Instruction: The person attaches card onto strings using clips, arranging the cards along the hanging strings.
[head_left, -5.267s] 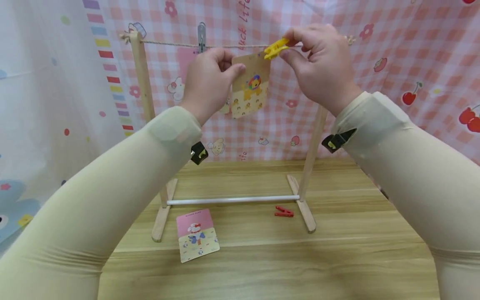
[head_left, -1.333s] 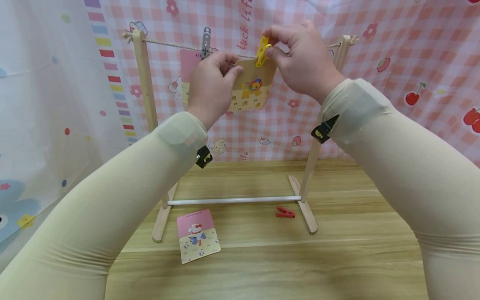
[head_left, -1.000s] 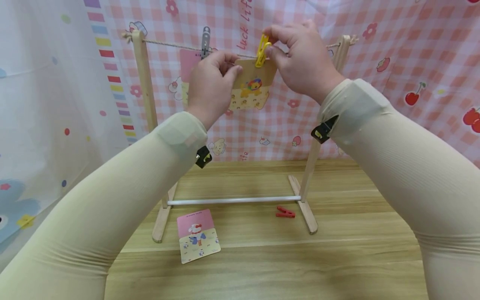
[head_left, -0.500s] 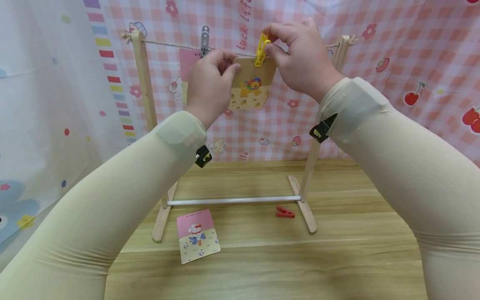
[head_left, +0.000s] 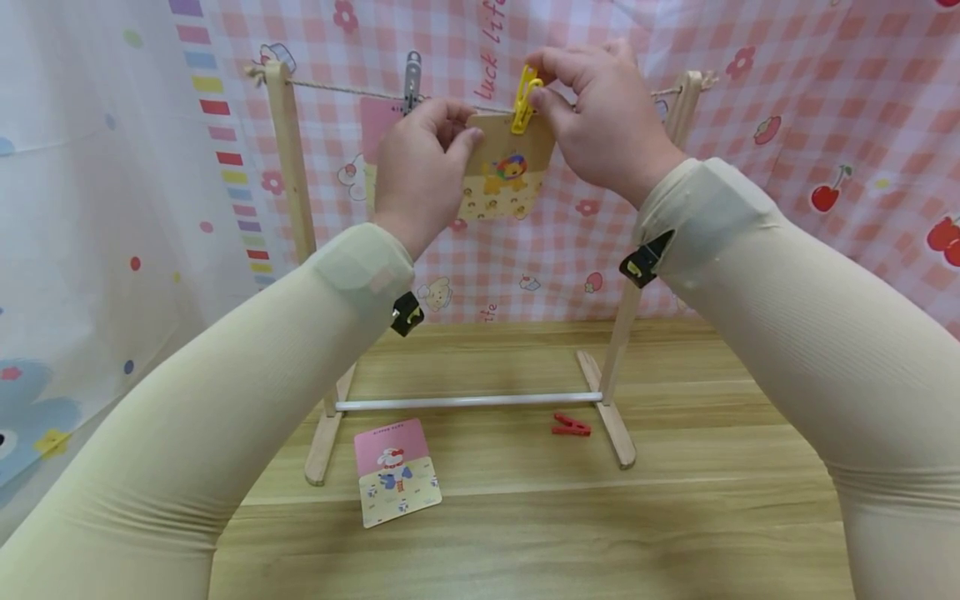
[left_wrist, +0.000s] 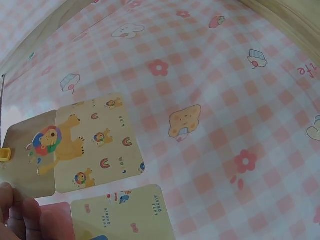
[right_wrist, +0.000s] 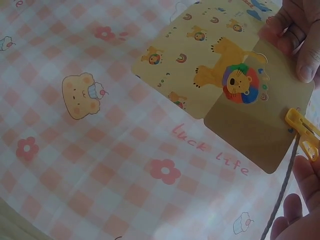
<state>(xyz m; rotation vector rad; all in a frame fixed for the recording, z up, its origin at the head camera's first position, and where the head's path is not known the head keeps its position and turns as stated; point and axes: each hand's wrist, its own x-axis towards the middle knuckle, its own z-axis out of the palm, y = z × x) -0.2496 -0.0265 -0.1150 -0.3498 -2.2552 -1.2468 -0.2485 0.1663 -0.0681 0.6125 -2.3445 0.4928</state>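
Between thumb and fingers my left hand (head_left: 420,171) holds the upper left corner of a brown-and-cream lion card (head_left: 498,150) up at the rope (head_left: 337,87). My right hand (head_left: 615,125) pinches a yellow clothespin (head_left: 519,121), which stands upright over the card's top edge. In the right wrist view the clothespin (right_wrist: 295,119) overlaps both that edge and the rope (right_wrist: 282,192). Behind my left hand a pink-and-cream card (head_left: 378,129) hangs from a grey clothespin (head_left: 412,79), partly hidden. The left wrist view shows both cards side by side, the lion card (left_wrist: 100,150) above.
The rope runs between two wooden posts (head_left: 287,158) joined low down by a white rod (head_left: 465,402). Another pink-and-cream card (head_left: 397,475) lies on the wooden table (head_left: 525,533). A red clothespin (head_left: 572,426) rests near the stand's right foot (head_left: 617,437). A checked curtain hangs behind.
Over the last several seconds my right hand moved left, bringing the yellow clothespin from a slant at the card's right corner to upright on its top edge. The last second shows only slight shifts.
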